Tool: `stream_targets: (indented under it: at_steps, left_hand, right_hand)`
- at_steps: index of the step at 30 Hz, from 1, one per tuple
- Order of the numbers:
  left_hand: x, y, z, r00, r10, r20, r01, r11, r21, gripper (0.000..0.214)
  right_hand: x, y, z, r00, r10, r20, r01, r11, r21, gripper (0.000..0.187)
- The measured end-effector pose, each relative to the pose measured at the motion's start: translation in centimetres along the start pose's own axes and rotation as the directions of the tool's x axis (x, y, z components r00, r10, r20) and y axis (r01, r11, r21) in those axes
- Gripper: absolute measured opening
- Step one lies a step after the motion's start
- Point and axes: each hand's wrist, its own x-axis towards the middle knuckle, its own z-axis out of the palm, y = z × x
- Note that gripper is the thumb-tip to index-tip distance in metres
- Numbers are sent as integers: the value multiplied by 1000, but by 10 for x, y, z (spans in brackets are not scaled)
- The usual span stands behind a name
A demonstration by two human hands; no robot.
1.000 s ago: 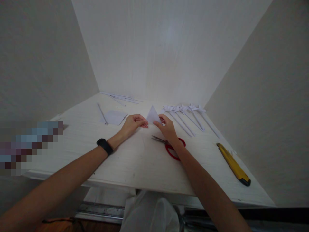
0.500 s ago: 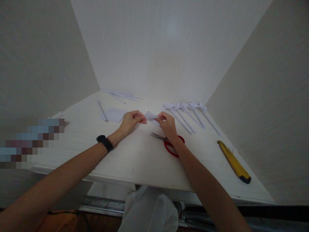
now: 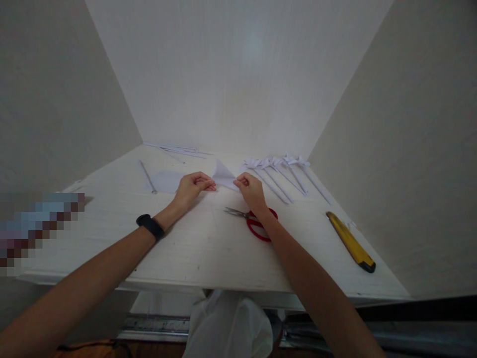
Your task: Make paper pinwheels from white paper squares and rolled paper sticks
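I see the left hand and the right hand, each with fingertips pinched shut on a lower corner of a thin white paper triangle. The creased triangle sits between them at mid-table, point raised. The table is pale with fine wood grain. Steel scissors with red loop handles lie under the right wrist, a long yellow utility knife lies well right, and slim rolled paper sticks fan out behind

The white wood-grain tabletop carries red-handled steel scissors near its centre and a folded white paper triangle at twelve o'clock. A yellow utility knife lies at four, long-stemmed folded white paper pieces at two, a flat white paper sheet and a thin paper stick at ten, and loose paper strips at eleven.
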Motion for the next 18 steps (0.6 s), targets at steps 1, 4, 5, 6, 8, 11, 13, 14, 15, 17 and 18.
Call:
stream_targets:
  at_steps: [1, 4, 5, 6, 8, 11, 13, 14, 15, 17, 18]
  left_hand:
    - [0, 1, 0, 1000, 0, 1, 0, 1000, 0, 22]
    - [-1, 3, 1, 1000, 11, -4, -11, 1000, 9, 23]
    - [-1, 3, 1, 1000, 15, -11, -15, 1000, 12, 23]
    - [-1, 4, 1, 1000, 18, -16, -17, 1000, 11, 23]
    - [-1, 4, 0, 999, 23, -33, -23, 1000, -12, 22]
    - [-1, 3, -1, 998, 19, -61, -23, 997, -68, 21]
    - [-2, 3, 0, 997, 6, -72, -11, 997, -75, 20]
    - [-2, 3, 0, 997, -3, -71, -2, 997, -71, 19]
    - [-3, 4, 1, 998, -8, -68, 4, 998, -66, 19]
    - [-3, 5, 2, 998, -11, -62, 7, 998, -62, 17]
    - [-3, 6, 3, 998, -9, -60, 5, 998, -63, 17]
  right_hand:
    - [0, -1, 0, 1000, -4, -5, 4, 1000, -12, 12]
    - [-1, -2, 0, 1000, -22, 1, 22, 998, -55, 13]
    - [-1, -2, 0, 1000, -26, 7, 26, 998, -65, 13]
    - [-1, -1, 0, 1000, -29, 11, 30, 997, -69, 12]
    - [0, -1, -1, 999, -27, 19, 28, 998, -61, 11]
    - [1, 0, -2, 1000, -14, 20, 15, 999, -40, 8]
    - [1, 1, -2, 1000, -13, 4, 14, 999, -30, 7]
    - [1, 1, -3, 1000, -16, -9, 15, 1000, -25, 8]
    - [1, 0, -3, 1000, -17, -22, 17, 1000, -20, 9]
    - [1, 0, -4, 999, -17, -45, 17, 1000, -14, 11]
    - [1, 0, -4, 999, -17, -51, 16, 1000, -14, 11]
